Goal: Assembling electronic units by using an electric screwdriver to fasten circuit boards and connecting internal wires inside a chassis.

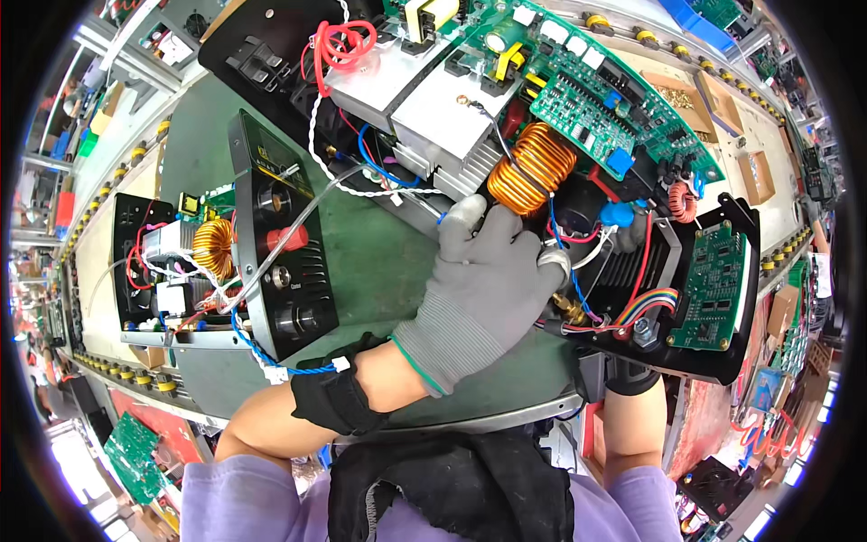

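My left hand, in a grey glove, reaches into an opened power unit with its fingers curled beside the copper coil. What its fingertips grip, if anything, is hidden under the hand. White and blue wires run next to the fingers on its right side. My right hand is mostly hidden behind the unit's black end panel; a bit of grey glove shows beside a blue disc component. The unit carries a large green circuit board, metal heat sinks and a rainbow ribbon cable.
A second, smaller unit with a black front panel stands at the left, its wires trailing toward my left forearm. Both units rest on a green work surface. Roller tracks run past it. Cardboard trays lie at the far right.
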The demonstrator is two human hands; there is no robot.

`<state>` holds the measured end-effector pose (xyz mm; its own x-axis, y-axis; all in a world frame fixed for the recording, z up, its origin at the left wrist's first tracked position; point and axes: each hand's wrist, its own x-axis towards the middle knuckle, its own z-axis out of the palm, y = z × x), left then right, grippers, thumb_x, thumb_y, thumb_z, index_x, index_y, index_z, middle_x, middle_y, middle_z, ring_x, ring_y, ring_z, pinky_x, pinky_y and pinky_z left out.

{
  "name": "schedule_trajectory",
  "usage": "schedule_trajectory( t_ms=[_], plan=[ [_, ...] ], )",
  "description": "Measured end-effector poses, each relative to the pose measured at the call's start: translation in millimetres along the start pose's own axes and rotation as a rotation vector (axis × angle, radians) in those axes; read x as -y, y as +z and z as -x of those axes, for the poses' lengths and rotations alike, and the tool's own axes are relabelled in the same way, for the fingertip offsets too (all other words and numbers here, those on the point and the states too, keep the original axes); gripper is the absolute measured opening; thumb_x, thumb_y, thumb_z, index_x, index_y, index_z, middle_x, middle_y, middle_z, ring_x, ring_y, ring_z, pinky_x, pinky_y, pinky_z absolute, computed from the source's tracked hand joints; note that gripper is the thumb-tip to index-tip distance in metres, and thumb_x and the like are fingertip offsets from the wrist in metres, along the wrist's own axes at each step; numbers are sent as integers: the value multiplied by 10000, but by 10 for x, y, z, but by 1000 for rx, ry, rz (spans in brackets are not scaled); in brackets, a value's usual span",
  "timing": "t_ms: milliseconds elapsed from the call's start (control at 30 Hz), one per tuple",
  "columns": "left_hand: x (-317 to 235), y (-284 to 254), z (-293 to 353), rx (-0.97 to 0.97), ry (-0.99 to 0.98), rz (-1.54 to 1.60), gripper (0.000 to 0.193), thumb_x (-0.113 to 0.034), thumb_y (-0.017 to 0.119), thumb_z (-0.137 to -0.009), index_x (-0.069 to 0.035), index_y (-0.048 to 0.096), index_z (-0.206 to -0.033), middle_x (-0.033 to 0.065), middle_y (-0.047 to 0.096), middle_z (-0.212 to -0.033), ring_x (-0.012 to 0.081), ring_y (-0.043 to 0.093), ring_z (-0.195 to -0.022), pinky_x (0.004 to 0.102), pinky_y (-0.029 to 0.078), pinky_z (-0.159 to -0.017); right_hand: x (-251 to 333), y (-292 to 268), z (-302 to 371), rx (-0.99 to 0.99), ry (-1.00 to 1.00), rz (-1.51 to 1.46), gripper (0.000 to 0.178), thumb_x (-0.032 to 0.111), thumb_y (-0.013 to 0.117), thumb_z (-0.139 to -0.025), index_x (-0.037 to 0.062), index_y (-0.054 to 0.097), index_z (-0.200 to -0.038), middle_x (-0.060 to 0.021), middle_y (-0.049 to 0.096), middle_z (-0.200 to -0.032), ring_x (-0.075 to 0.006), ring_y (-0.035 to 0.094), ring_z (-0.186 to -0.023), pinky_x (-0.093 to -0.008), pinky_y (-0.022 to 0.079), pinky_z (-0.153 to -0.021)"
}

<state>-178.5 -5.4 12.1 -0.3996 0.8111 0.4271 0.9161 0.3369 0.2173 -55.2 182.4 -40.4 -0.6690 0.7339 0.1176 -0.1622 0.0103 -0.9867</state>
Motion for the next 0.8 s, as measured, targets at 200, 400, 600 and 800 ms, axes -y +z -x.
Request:
schedule_trajectory(
  t_ms=[200,400,600,800],
  plan=[
    [76,34,-14,-60,148,26,65,-216,609,-761,-170,655,-759,-27,582,-761,174,580,-903,399,362,-926,8,-8,1,7,3,-3,526,420,496,-1029,77,435,-1423,-88,606,-1260,-229,631,-1079,-392,548,-900],
    [121,102,12,-78,128,62,61,-231,619,-740,-189,662,-750,-55,596,-782,138,581,-868,389,362,-878,3,10,-8,11,7,12,517,418,489,-1032,73,443,-1414,-87,610,-1247,-224,633,-1069,-386,547,-896],
    [129,113,31,-36,156,36,97,-240,647,-703,-197,694,-776,-88,644,-835,117,588,-870,400,339,-865,-3,41,1,12,12,26,508,417,483,-1035,69,452,-1405,-87,614,-1234,-220,634,-1060,-380,545,-892],
    [114,141,41,-71,157,37,103,-242,646,-720,-203,696,-801,-83,640,-849,122,586,-887,408,324,-916,8,51,-20,16,4,24,500,415,477,-1039,65,460,-1395,-86,618,-1221,-215,636,-1051,-374,544,-887]
  ],
)
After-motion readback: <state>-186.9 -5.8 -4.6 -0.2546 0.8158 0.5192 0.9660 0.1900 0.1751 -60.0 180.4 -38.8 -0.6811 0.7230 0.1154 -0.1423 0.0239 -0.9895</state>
